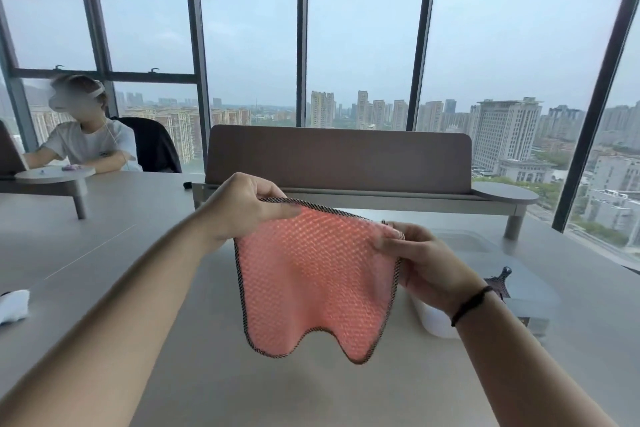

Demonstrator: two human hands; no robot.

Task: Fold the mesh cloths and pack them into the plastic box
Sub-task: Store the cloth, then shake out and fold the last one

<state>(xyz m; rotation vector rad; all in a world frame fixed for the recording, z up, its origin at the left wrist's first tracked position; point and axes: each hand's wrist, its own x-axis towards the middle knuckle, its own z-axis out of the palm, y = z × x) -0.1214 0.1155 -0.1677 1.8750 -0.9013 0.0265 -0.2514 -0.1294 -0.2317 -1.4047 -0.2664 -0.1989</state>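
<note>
A pink mesh cloth point(317, 284) with a dark stitched border hangs spread in the air above the table. My left hand point(242, 208) pinches its upper left corner. My right hand point(422, 262) pinches its upper right corner, a black band on the wrist. Behind my right forearm sits the clear plastic box point(519, 288), partly hidden. A corner of a dark mesh cloth point(498, 282) sticks out over the box near my wrist. A white rounded part point(434, 321) shows below my right wrist; I cannot tell whether it belongs to the box.
The grey table point(207, 374) stretches around me. A brown divider panel point(339, 156) stands on a raised shelf at the back. A crumpled white thing point(12, 305) lies at the left edge. Another person point(86, 139) sits at the far left. Windows stand behind.
</note>
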